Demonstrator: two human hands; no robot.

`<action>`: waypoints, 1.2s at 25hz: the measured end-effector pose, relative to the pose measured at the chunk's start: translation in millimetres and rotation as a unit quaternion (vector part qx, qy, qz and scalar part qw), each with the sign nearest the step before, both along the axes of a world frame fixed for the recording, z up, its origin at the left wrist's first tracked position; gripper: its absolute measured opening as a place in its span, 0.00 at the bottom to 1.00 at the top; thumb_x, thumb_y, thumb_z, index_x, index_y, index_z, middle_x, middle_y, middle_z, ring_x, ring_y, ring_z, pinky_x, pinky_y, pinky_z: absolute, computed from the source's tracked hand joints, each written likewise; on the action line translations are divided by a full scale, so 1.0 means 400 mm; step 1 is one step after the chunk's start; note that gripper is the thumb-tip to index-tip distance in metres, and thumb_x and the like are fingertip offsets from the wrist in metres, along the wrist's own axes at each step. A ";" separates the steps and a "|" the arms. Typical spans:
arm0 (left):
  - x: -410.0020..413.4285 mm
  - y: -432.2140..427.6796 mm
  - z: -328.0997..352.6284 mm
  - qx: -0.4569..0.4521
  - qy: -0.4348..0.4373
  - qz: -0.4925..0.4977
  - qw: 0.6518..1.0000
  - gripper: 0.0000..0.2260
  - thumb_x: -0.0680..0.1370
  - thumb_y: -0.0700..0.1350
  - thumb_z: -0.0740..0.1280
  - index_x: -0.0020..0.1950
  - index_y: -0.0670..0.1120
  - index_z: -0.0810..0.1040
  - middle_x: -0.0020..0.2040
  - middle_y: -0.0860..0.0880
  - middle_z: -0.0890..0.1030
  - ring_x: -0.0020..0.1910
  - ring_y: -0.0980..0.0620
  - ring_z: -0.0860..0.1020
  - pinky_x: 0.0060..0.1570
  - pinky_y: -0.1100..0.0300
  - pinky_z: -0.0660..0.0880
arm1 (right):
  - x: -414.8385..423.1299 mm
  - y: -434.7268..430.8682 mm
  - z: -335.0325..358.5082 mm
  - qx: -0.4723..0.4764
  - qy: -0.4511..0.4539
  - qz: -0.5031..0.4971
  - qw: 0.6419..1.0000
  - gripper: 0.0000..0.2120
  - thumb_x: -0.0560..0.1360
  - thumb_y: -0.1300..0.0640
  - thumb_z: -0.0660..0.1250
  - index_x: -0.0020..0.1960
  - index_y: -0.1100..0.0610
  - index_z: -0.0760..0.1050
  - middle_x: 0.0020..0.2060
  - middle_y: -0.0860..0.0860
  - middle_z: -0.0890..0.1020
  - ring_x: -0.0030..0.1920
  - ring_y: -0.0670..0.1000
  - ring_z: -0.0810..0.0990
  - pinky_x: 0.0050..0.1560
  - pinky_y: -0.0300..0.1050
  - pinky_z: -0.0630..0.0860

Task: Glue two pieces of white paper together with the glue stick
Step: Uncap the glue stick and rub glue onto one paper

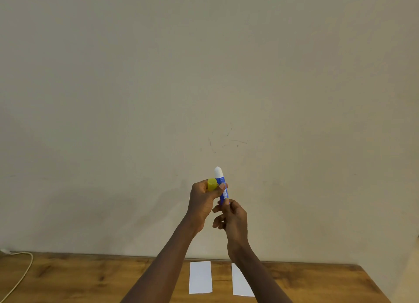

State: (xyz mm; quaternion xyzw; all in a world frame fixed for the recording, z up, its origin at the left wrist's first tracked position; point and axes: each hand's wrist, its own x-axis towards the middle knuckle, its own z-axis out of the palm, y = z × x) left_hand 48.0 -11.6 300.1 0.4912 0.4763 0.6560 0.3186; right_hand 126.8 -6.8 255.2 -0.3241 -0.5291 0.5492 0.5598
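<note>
Both forearms come up from the bottom edge, raised well above a wooden table [90, 277] that sits against a plain beige wall [204, 76]. Two strips of white paper lie flat on that table, side by side with a gap of bare wood between them: the left strip [200, 277] is fully in view, the right strip [240, 284] is partly covered by the right forearm.

Up in the air in front of the wall, the glue stick [222, 187] is held roughly upright, blue body with a white label and the white glue tip poking out the top, uncapped. The right hand [233, 221] is pinching the bottom end of the tube between thumb and fingertips. The left hand [204, 200] is closed around the yellow cap [212, 184], and its thumb looks like it's pressing on the side of the tube too, though it's kinda hard to tell from this angle whether it's really touching.

Off on the far left a pale cable [22, 273] trails across the table.
</note>
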 end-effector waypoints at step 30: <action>0.000 -0.011 0.005 0.001 0.008 -0.001 1.000 0.03 0.75 0.41 0.64 0.45 0.44 0.77 0.48 0.44 0.81 0.47 0.45 0.78 0.36 0.76 0.74 | -0.001 -0.006 -0.005 0.009 0.012 -0.005 1.000 0.11 0.78 0.54 0.54 0.51 0.59 0.72 0.37 0.52 0.80 0.21 0.45 0.75 0.23 0.32 0.71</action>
